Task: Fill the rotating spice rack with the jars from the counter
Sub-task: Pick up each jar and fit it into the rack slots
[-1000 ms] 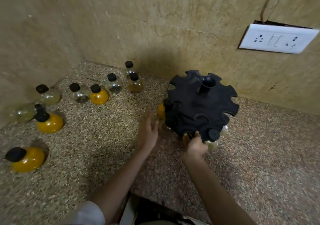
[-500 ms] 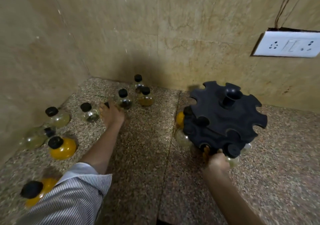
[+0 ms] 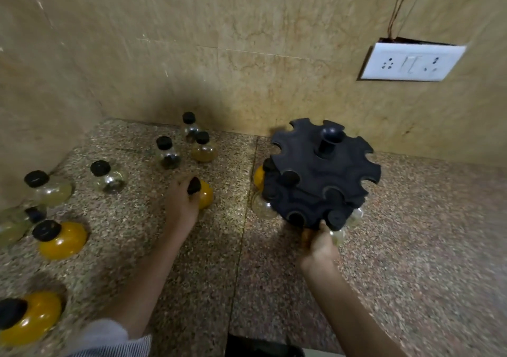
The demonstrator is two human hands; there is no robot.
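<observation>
Landmark: the black plastic rotating spice rack with a notched top disc (image 3: 323,175), standing on the speckled granite worktop (image 3: 274,288) close to the tiled back wall.

Change noted: half a second ago the left hand (image 3: 182,205) was reaching among the loose jars well left of the rack; it now has its grip clamped on a round glass jar of orange-yellow spice with a black cap (image 3: 201,193), carried closer to the rack, about midway between the rack and the remaining jars. Whether the jar is lifted clear of the worktop cannot be told.

The right hand (image 3: 321,242) stays at the near rim of the rack, fingers closed on the rim beside a seated clear jar (image 3: 338,234); it appears to steady or turn the disc.

Rack status: several notches on the near and left sides hold jars; notches on the far and right sides are open.

Outstanding: eight further black-capped jars (image 3: 59,238) stand or lie left of the rack, some orange, some pale or clear.

Judgement: one more jar is in transit; the task is well short of complete. The next insertion calls for an open notch brought round to face the left hand
</observation>
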